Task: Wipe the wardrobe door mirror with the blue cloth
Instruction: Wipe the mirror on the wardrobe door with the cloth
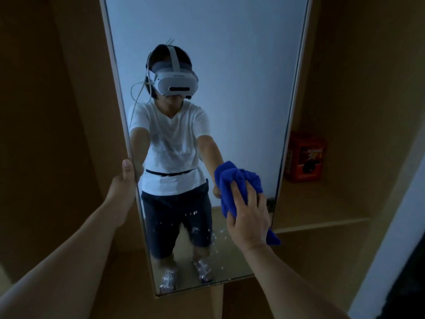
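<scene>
Dim light fills a wooden wardrobe interior, where a tall white-framed door mirror [230, 65] hangs open in the middle of the scene, its glass throwing back a pale wall and the reflection of a person in a headset and white T-shirt. Against the lower right of the glass sits the blue cloth [234, 183], bunched into a wad and held by the right hand [249, 219], whose fingers curl round the fabric and press it to the mirror close to the right frame edge; one corner of the cloth trails below the wrist. Across the panel, the left hand [122, 183] grips the mirror's left edge, thumb on the front of the frame; the other fingers wrap behind, out of sight. Whitish splashes and droplets [197, 229] speckle the glass just left of and below the cloth, and the wiping appears to be under way there. Done well, the stroke would likely keep the cloth flat and firmly pressed, run in overlapping passes down through the spatter, and rely on the left hand to stop the door swinging away. Farther right, an orange-red box [305, 157] stands on a wardrobe shelf [322, 215] behind the door.
</scene>
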### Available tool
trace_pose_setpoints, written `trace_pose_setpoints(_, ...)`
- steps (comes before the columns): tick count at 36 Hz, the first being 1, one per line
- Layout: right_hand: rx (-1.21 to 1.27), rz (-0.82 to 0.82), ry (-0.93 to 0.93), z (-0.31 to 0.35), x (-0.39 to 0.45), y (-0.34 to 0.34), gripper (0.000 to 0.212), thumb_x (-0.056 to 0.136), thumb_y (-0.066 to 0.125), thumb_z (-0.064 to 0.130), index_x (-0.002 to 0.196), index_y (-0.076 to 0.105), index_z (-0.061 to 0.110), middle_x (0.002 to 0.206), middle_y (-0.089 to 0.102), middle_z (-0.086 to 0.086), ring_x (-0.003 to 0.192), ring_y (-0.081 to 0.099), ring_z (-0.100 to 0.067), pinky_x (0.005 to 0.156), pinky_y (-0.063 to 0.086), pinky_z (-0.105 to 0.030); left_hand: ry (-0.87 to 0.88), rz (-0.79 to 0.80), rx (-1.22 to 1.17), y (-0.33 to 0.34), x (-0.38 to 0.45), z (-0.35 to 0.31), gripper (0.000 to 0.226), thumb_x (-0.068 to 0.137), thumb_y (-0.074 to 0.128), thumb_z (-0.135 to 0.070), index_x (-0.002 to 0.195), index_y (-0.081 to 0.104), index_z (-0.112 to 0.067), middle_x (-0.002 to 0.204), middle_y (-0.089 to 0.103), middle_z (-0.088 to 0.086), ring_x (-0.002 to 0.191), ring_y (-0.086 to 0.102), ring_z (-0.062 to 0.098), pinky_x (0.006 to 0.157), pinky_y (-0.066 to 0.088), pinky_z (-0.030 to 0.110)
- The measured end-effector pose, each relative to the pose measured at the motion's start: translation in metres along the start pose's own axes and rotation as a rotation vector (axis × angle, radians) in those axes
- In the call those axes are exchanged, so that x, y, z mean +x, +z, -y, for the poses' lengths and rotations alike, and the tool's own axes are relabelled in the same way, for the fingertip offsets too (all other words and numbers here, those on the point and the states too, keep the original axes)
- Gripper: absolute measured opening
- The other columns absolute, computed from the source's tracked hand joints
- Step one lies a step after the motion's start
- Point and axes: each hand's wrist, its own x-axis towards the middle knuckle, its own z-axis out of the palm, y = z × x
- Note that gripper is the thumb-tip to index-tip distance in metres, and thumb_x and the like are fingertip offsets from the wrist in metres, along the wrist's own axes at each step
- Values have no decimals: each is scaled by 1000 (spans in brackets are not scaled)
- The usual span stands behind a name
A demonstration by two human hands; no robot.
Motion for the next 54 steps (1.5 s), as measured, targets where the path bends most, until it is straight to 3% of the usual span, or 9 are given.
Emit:
trace_pose_setpoints(5, 13, -12, 8, 13, -5, 6, 74, 66, 75, 18, 136, 52, 15, 126, 55, -18, 91, 55, -35, 72, 52, -42, -68, 19, 8, 5, -18, 12, 84, 86, 12, -70, 122, 54, -6, 73, 54, 4, 65, 51, 15, 52, 35, 27)
trace_pose_setpoints(11, 37, -5, -43, 38, -18, 19, 80, 64, 75, 20, 139, 44, 18, 127, 54, -16, 92, 54, -35, 73, 53, -42, -132, 136, 36, 4, -31, 23, 106, 70, 6, -80, 138, 42, -7, 127, 55, 20, 115, 52, 33, 98, 42, 45)
trace_pose_setpoints(18, 69, 48, -186, 59, -47, 52, 84, 66, 74, 25, 141, 36, 24, 132, 49, -11, 96, 54, -32, 71, 54, -43, -130, 164, 15, 10, -38, 56, 101, 75, 8, -78, 138, 42, -7, 132, 52, 21, 121, 49, 34, 102, 39, 44)
trace_pose_setpoints(25, 66, 58, -307, 66, -66, 70, 76, 64, 74, 25, 135, 45, 27, 126, 58, -12, 94, 59, -35, 73, 52, -44, -8, 145, -41, 15, -39, 70, 78, 87, 14, -70, 133, 49, -18, 121, 59, 15, 92, 58, 22, 71, 45, 30)
trace_pose_setpoints(30, 76, -27, -361, 68, -55, 65, 68, 61, 77, 20, 128, 60, 21, 122, 60, -13, 92, 60, -35, 71, 53, -43, 42, 113, -44, 21, -42, 78, 72, 92, 13, -63, 124, 55, -14, 118, 60, 17, 106, 57, 28, 91, 45, 39)
trace_pose_setpoints(36, 80, -123, -349, 89, -41, 57, 68, 65, 75, 19, 131, 57, 20, 128, 56, -13, 98, 56, -36, 74, 49, -43, 143, 61, -20, 23, -34, 90, 68, 96, 14, -57, 115, 59, -9, 92, 61, 10, 81, 55, 18, 79, 44, 34)
trace_pose_setpoints(43, 47, -231, -426, 95, -53, 85, 56, 74, 67, 24, 129, 58, 22, 129, 55, -11, 107, 51, -37, 83, 45, -47, 257, 29, -210, 33, -18, 114, 47, 100, 25, -46, 75, 54, -17, 67, 52, 3, 60, 49, 15, 58, 43, 30)
trace_pose_setpoints(46, 44, -285, -475, 96, -69, 101, 48, 76, 53, 29, 123, 63, 21, 122, 59, -9, 102, 52, -35, 80, 46, -45, 308, -10, -284, 38, -15, 127, 40, 99, 30, -45, 75, 52, -22, 67, 52, 0, 61, 49, 14, 59, 44, 30)
trace_pose_setpoints(54, 30, -391, -552, 86, -89, 126, 44, 70, 73, 29, 113, 67, 22, 110, 64, -4, 97, 54, -32, 75, 47, -41, 403, 5, -290, 43, -20, 140, 31, 98, 33, -36, 79, 52, -20, 77, 58, 4, 69, 55, 14, 60, 47, 28)
